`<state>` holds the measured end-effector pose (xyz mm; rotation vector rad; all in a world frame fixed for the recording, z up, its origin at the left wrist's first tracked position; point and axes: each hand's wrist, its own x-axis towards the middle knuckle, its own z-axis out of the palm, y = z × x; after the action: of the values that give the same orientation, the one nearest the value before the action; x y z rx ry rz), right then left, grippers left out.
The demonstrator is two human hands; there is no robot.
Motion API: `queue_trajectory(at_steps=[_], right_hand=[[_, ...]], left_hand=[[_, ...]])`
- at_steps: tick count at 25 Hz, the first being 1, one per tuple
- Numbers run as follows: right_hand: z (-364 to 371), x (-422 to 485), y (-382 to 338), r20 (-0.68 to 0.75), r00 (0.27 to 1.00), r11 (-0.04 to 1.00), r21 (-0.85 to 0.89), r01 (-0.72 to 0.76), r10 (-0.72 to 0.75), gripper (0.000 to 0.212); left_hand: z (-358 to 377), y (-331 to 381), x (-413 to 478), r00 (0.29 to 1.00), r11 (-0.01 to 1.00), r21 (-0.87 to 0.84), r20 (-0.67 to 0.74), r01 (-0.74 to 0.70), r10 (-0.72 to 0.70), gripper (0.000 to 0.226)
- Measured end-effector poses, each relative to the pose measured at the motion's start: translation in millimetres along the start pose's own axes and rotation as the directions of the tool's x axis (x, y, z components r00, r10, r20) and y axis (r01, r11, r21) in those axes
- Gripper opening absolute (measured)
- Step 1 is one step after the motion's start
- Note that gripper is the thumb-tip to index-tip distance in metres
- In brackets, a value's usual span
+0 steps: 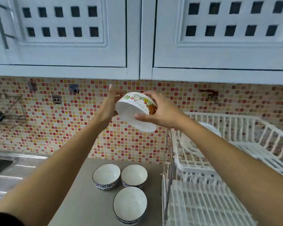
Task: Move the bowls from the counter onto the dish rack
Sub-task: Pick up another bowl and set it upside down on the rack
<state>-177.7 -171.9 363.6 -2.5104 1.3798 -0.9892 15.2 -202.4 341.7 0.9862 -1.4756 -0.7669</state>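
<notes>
1. Head view: a cartoon-printed bowl (136, 110) is held in mid-air, tilted on its side, just left of the dish rack (222, 154). The right hand (163, 111) is wrapped over its wall, thumb under the rim; the left hand (107, 106) is laid flat against its base, fingers pressed together.
2. Three blue-rimmed bowls (130, 204) are left upright on the counter (82, 193).
3. The held bowl is best carried rightward clear of the rack's edge, then lowered into the upper tier beside the white dish (207, 129) already there.
</notes>
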Motion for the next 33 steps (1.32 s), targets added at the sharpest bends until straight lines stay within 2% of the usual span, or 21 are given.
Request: queue_trajectory(at_steps=[3,6,8,10,11,13,15,17,20,24,28,33], right_hand=[[-43,-19,16,-0.022,0.998,0.973,-0.222,0.057,-0.064,0.094],[-78,-42,39,-0.051,0.988,0.898,-0.426,0.112,-0.147,0.103],[-91,-58,58,-0.071,0.976,0.858,-0.492,0.147,-0.208,0.11],[-98,-72,81,-0.046,0.961,0.806,-0.556,0.203,-0.273,0.113],[-101,-80,95,-0.033,0.964,0.823,-0.529,0.208,-0.265,0.114],[-108,-95,120,-0.011,0.985,0.923,-0.351,0.158,-0.173,0.114],[-111,-109,143,0.003,0.999,0.991,-0.125,0.038,-0.038,0.113],[-112,-120,160,0.056,0.994,0.995,-0.035,-0.093,0.094,0.119],[-110,-133,179,0.12,0.982,0.986,-0.099,-0.131,0.143,0.124],[-100,-145,196,0.202,0.972,0.981,-0.178,-0.083,0.118,0.126],[-90,-146,203,0.231,0.972,0.974,-0.227,0.003,0.051,0.127],[-87,-147,204,0.247,0.968,0.979,-0.202,0.007,0.044,0.126]], left_hand=[[34,26,5,0.975,0.993,0.097,0.216,-0.07,0.047,0.06],[70,45,2,0.918,0.948,0.239,0.382,-0.21,0.107,0.04],[89,53,-4,0.872,0.923,0.244,0.462,-0.296,0.158,0.054],[106,56,-10,0.861,0.886,0.298,0.474,-0.355,0.185,0.067],[117,55,-13,0.859,0.851,0.348,0.468,-0.393,0.206,0.069],[140,50,-19,0.843,0.757,0.444,0.473,-0.479,0.256,0.07],[163,42,-27,0.827,0.71,0.479,0.495,-0.515,0.266,0.071],[181,32,-33,0.817,0.695,0.496,0.526,-0.521,0.237,0.073],[205,19,-40,0.787,0.655,0.537,0.598,-0.532,0.149,0.071],[216,8,-44,0.721,0.611,0.538,0.689,-0.581,0.079,0.064],[214,0,-45,0.721,0.575,0.548,0.684,-0.607,0.109,0.07],[207,1,-45,0.725,0.563,0.574,0.686,-0.595,0.067,0.081]])
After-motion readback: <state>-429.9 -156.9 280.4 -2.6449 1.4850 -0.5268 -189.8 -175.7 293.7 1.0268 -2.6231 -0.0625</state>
